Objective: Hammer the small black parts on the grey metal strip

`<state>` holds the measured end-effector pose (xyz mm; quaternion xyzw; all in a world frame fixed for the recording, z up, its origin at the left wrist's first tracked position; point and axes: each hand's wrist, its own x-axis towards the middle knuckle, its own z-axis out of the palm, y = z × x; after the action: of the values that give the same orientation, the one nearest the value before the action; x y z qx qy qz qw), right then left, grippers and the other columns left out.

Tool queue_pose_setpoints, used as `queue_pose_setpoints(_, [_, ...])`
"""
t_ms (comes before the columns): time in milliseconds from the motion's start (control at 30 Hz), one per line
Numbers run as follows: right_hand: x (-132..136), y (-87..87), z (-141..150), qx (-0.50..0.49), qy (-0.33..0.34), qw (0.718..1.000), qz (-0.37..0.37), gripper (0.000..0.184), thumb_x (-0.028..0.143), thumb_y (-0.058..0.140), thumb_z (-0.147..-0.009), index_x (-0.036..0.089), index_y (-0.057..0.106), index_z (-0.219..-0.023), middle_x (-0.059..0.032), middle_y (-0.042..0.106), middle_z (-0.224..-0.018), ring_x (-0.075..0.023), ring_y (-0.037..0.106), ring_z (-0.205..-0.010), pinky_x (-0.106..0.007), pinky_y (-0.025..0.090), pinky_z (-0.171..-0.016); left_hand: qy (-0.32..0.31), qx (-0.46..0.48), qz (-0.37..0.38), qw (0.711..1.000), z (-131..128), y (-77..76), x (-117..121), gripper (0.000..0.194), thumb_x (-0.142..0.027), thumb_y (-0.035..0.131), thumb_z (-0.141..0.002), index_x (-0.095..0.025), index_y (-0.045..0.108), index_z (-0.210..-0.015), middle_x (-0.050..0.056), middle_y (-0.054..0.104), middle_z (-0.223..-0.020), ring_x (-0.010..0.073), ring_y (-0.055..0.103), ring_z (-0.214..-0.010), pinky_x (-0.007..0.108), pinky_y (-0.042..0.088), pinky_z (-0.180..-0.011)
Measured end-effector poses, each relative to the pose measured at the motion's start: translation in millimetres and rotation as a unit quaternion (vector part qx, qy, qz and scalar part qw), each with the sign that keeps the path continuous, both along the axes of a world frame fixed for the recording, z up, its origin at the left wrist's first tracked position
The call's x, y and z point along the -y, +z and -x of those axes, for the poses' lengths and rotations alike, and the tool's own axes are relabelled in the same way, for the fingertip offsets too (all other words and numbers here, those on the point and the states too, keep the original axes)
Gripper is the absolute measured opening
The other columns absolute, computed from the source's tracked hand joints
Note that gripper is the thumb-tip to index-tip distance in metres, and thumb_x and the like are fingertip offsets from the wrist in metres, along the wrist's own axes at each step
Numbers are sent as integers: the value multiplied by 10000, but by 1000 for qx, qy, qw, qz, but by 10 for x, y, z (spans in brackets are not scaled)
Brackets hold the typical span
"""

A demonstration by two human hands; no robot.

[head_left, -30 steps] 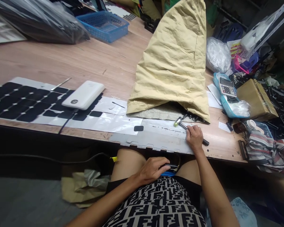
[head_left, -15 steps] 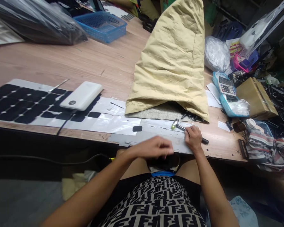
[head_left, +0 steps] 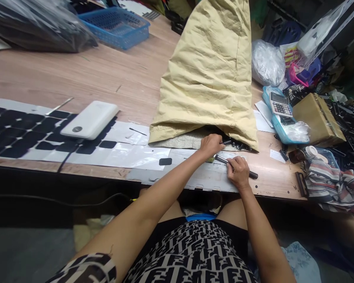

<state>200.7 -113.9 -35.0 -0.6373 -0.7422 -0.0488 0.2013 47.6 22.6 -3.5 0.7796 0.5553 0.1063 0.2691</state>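
My left hand (head_left: pixel 211 145) is at the mouth of a large pale-yellow sack (head_left: pixel 206 90), fingers closed at the end of a small black part (head_left: pixel 227 142). More black parts (head_left: pixel 243 147) spill from the sack's opening; those deeper inside are hidden. In my right hand (head_left: pixel 238 172) is a small hammer (head_left: pixel 222 158), its dark grip pointing right and its head to the left, low over the bench. My left hand partly covers the yellowish hammer face. Beneath both hands lies a grey-white sheet (head_left: pixel 194 179) along the bench edge.
To the left, a white power bank (head_left: pixel 90 120) with a cable lies on sheets bearing black rounded squares (head_left: pixel 20 131). A blue basket (head_left: pixel 115 29) stands farther back. On the right are a calculator (head_left: pixel 280 104), a cardboard box (head_left: pixel 318 120) and striped cloth (head_left: pixel 324 179).
My left hand has moved forward and right, from above my lap to the black parts at the sack's mouth. My right hand keeps the hammer. The view has shifted slightly.
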Motion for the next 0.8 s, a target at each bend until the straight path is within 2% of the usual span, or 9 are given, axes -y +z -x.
queue_pose_setpoints(167, [16,31,-4,-12,20,1000,10,186,221,586,-902,213,740,-1006,-56,644,-891,-209,534,-855,-336,442,-783,-45,31,-55,997,606,-176,7,161,-378,761,-797,-224,716,-799,49,694,-877,238,623,-829,312,387,-642])
queue_pose_setpoints(267, [22,61,-10,-11,42,999,15,185,224,578,-910,214,743,-993,-53,649,-887,-205,536,-842,-338,446,-780,-53,59,-80,994,787,-312,79,129,-347,752,-818,-226,710,-830,43,661,-872,233,597,-849,321,400,-677])
queue_pose_setpoints(367, [28,87,-14,-18,63,998,23,202,236,562,-930,221,747,-1010,-53,661,-901,-203,547,-851,-339,455,-792,-63,103,-123,985,765,-422,142,235,-321,768,-816,-223,719,-1024,60,661,-972,252,571,-940,347,434,-790])
queue_pose_setpoints(433, [33,92,-21,-28,71,997,20,218,249,546,-948,222,749,-1025,-55,668,-910,-201,557,-856,-339,465,-796,-72,128,-139,979,702,-479,152,274,-301,762,-824,-208,719,-1079,71,667,-1019,255,551,-962,365,439,-844])
queue_pose_setpoints(533, [36,81,-48,-43,74,996,-11,242,267,527,-976,211,752,-1045,-64,676,-909,-199,564,-847,-339,483,-796,-69,158,-131,976,637,-545,126,191,-272,727,-846,-191,747,-1018,71,674,-996,247,539,-944,373,442,-860])
queue_pose_setpoints(633, [14,70,-81,-48,71,995,-43,265,262,518,-992,204,752,-1102,-74,682,-918,-199,580,-857,-340,505,-810,-67,186,-123,973,631,-581,88,191,-246,721,-831,-197,767,-1010,63,671,-977,237,537,-941,369,445,-878])
queue_pose_setpoints(800, [-103,157,-49,-78,43,995,-41,325,256,469,-1016,227,730,-1209,-83,695,-965,-203,640,-916,-339,543,-843,-51,210,-108,970,641,-589,55,227,-284,729,-825,-204,767,-1034,60,676,-968,240,538,-945,371,446,-863])
